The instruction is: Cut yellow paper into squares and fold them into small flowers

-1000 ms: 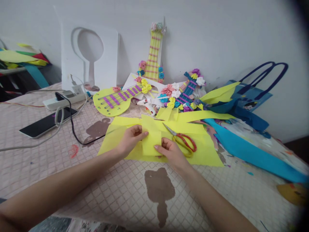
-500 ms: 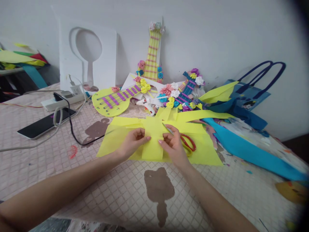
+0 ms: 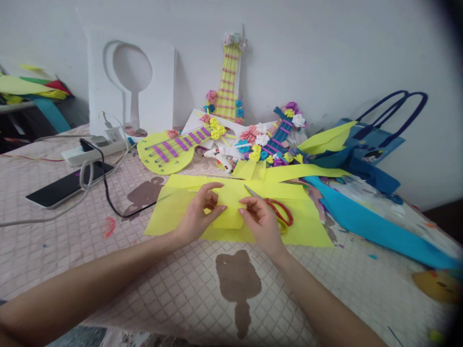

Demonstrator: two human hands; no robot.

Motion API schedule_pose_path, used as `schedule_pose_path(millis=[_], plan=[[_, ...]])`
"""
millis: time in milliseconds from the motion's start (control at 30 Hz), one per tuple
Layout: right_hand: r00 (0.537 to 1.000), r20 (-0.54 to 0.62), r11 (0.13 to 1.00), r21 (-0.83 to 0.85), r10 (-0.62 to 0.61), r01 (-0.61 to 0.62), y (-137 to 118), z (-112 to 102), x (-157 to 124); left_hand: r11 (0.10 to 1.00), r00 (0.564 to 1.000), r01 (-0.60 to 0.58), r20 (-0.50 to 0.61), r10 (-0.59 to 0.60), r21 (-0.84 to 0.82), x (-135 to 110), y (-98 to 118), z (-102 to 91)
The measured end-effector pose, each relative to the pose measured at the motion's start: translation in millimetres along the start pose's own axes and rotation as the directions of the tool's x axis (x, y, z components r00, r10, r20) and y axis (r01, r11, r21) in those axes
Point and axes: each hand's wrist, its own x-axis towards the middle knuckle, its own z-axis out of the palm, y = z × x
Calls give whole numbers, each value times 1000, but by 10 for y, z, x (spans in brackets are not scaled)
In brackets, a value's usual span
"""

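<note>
A small yellow crepe-like paper piece (image 3: 231, 207) is between my hands, above a larger yellow sheet (image 3: 307, 229) lying flat on the table. My left hand (image 3: 198, 212) has its thumb at the piece's left edge, its index finger raised and the other fingers curled behind. At the right edge, my right hand (image 3: 263, 221) pinches the paper between thumb and bent fingers. Scissors (image 3: 282, 209) with red and yellow handles lie on the sheet beside my right hand, partly covered by it.
Behind stand decorated paper guitars (image 3: 166, 154) and a white glue gun (image 3: 219, 158). To the left lie a phone (image 3: 68, 185), cables and a power strip (image 3: 94, 149). On the right are a blue strip (image 3: 376, 226) and a blue bag (image 3: 372, 144). A white cut-out board (image 3: 162, 86) leans on the wall.
The yellow piece's lower edge has moved up and it looks shorter. My left index finger has lifted away from the thumb. My right hand has shifted slightly, uncovering more of the scissor blades.
</note>
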Motion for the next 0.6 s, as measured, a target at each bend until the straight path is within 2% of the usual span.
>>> schedule_pose_path(millis=[233,333,600], plan=[[1000,-2,1000,-14,-5,5,-17,-9,-9,975,998,-54,-2,56,218,22,14,-12],[1000,-9,999,-36,-11,11,-5,-10,-12,963,997,-70,-24,79,260,28,7,-13],[984,-16,950,-262,-178,167,-46,-23,-9,923,986,-157,-2,169,352,24,-3,-20]])
